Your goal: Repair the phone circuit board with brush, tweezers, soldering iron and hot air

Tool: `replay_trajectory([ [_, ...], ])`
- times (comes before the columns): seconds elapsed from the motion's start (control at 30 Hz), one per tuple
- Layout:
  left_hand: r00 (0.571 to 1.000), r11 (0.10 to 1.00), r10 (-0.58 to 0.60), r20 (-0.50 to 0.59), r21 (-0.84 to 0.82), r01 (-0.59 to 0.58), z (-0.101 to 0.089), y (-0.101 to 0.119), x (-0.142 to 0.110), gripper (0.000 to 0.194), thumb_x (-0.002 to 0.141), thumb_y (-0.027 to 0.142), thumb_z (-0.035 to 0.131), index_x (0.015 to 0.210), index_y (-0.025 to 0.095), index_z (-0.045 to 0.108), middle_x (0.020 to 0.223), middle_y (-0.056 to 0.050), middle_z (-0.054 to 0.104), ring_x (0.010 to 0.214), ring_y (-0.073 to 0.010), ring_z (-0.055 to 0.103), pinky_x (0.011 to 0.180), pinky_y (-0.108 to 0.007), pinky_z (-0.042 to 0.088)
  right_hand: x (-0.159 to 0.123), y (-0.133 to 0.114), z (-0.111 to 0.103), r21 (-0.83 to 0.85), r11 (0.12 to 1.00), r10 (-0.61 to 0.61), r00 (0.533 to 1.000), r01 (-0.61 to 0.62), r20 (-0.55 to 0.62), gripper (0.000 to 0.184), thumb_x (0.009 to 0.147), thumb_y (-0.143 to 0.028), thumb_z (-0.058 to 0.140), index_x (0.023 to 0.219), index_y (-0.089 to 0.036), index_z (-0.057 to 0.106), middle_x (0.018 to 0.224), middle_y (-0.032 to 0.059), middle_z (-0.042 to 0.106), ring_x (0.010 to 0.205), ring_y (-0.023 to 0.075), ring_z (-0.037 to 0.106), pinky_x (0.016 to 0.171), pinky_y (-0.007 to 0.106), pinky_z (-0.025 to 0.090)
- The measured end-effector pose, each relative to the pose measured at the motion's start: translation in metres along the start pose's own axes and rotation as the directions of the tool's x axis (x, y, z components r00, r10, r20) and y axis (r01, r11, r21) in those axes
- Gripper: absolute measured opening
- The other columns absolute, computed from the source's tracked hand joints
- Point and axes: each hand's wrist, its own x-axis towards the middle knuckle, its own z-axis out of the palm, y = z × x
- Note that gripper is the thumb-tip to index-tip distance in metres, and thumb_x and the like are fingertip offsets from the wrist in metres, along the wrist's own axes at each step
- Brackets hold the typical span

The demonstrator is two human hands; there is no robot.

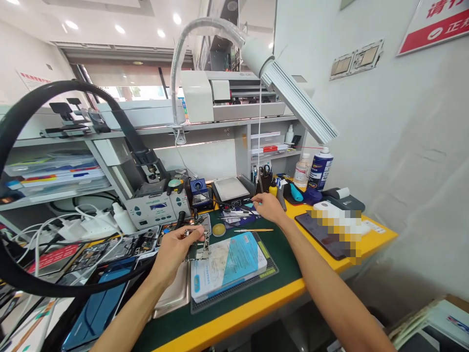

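Observation:
My left hand pinches a phone circuit board between thumb and fingers, holding it above the left edge of a blue and white box. That box lies on a grey mat. My right hand reaches to the right front corner of a black heating plate unit with a pale top. Its fingertips are drawn together there, and I cannot make out what is in them. Between the hands are a round yellow tin, a thin brush and tweezers.
A soldering station stands at the back left, beside white chargers and cables. A black hose loops across the left. A lamp hangs above. On the right are a dark phone, a spray can and a bottle.

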Motion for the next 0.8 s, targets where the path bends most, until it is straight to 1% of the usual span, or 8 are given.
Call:
replay_trajectory([
  [0.17, 0.989, 0.995, -0.080, 0.121, -0.053, 0.087, 0.008, 0.003, -0.006, 0.041, 0.072, 0.024, 0.085, 0.109, 0.012, 0.072, 0.083, -0.009, 0.074, 0.071, -0.0165, 0.065, 0.056, -0.020, 0.049, -0.001, -0.002, -0.001, 0.037, 0.998, 0.048, 0.999, -0.047, -0.015, 0.025, 0.090, -0.017, 0.058, 0.105, -0.017, 0.078, 0.104, 0.0070, 0.078, 0.098, 0.0216, 0.069, 0.079, 0.025, 0.046],
  [0.27, 0.962, 0.983, -0.147, 0.232, -0.078, 0.169, 0.016, 0.006, -0.015, 0.050, 0.070, 0.018, 0.084, 0.117, 0.014, 0.066, 0.081, -0.006, 0.071, 0.065, -0.0177, 0.064, 0.060, -0.030, 0.058, -0.001, -0.001, -0.002, 0.045, 0.994, 0.098, 0.995, -0.097, -0.011, 0.021, 0.088, -0.019, 0.060, 0.097, -0.018, 0.080, 0.098, 0.0078, 0.078, 0.092, 0.0230, 0.070, 0.073, 0.026, 0.045],
  [0.37, 0.952, 0.986, -0.139, 0.274, -0.051, 0.159, 0.018, 0.007, -0.018, 0.053, 0.069, 0.021, 0.085, 0.118, 0.017, 0.064, 0.079, -0.002, 0.067, 0.069, -0.0202, 0.066, 0.068, -0.037, 0.062, -0.001, 0.002, -0.004, 0.052, 0.988, 0.147, 0.989, -0.146, -0.024, 0.020, 0.087, -0.020, 0.060, 0.093, -0.018, 0.079, 0.096, 0.0089, 0.078, 0.092, 0.0247, 0.070, 0.072, 0.027, 0.045],
  [0.43, 0.966, 0.996, -0.091, 0.242, 0.039, 0.084, 0.015, 0.005, -0.016, 0.052, 0.069, 0.025, 0.085, 0.116, 0.016, 0.065, 0.077, -0.002, 0.065, 0.068, -0.0204, 0.065, 0.062, -0.034, 0.060, 0.000, 0.004, -0.006, 0.062, 0.984, 0.170, 0.985, -0.168, -0.041, 0.021, 0.088, -0.021, 0.058, 0.094, -0.019, 0.079, 0.098, 0.0090, 0.077, 0.094, 0.0253, 0.069, 0.072, 0.027, 0.045],
  [0.5, 0.977, 0.973, 0.012, 0.215, 0.222, -0.061, 0.008, 0.003, -0.013, 0.045, 0.070, 0.029, 0.083, 0.110, 0.016, 0.067, 0.074, -0.002, 0.065, 0.063, -0.0191, 0.062, 0.053, -0.027, 0.053, 0.001, 0.005, -0.007, 0.074, 0.980, 0.187, 0.981, -0.183, -0.057, 0.023, 0.089, -0.023, 0.057, 0.096, -0.019, 0.078, 0.100, 0.0092, 0.077, 0.095, 0.0259, 0.069, 0.071, 0.028, 0.044],
  [0.63, 0.944, 0.774, 0.200, 0.263, 0.548, -0.317, -0.003, 0.002, -0.011, 0.030, 0.078, 0.034, 0.076, 0.104, 0.018, 0.072, 0.064, -0.002, 0.067, 0.059, -0.0182, 0.059, 0.054, -0.023, 0.039, 0.000, 0.004, -0.008, 0.103, 0.979, 0.186, 0.980, -0.178, -0.068, 0.023, 0.090, -0.024, 0.056, 0.095, -0.019, 0.078, 0.097, 0.0091, 0.077, 0.090, 0.0251, 0.069, 0.066, 0.028, 0.043],
  [0.7, 0.925, 0.724, 0.217, 0.311, 0.585, -0.366, -0.004, 0.004, -0.012, 0.030, 0.079, 0.034, 0.075, 0.105, 0.019, 0.073, 0.060, -0.001, 0.066, 0.056, -0.0188, 0.058, 0.055, -0.024, 0.037, -0.001, 0.003, -0.007, 0.114, 0.980, 0.171, 0.983, -0.162, -0.071, 0.022, 0.090, -0.025, 0.057, 0.092, -0.019, 0.078, 0.094, 0.0087, 0.077, 0.088, 0.0244, 0.069, 0.065, 0.028, 0.042],
  [0.8, 0.908, 0.730, 0.202, 0.368, 0.561, -0.390, -0.006, 0.012, -0.013, 0.032, 0.076, 0.034, 0.078, 0.105, 0.021, 0.076, 0.060, 0.000, 0.067, 0.054, -0.0184, 0.057, 0.054, -0.023, 0.037, -0.003, -0.001, -0.005, 0.125, 0.982, 0.156, 0.984, -0.145, -0.090, 0.023, 0.091, -0.027, 0.056, 0.089, -0.019, 0.078, 0.093, 0.0086, 0.077, 0.088, 0.0250, 0.068, 0.066, 0.028, 0.042],
])
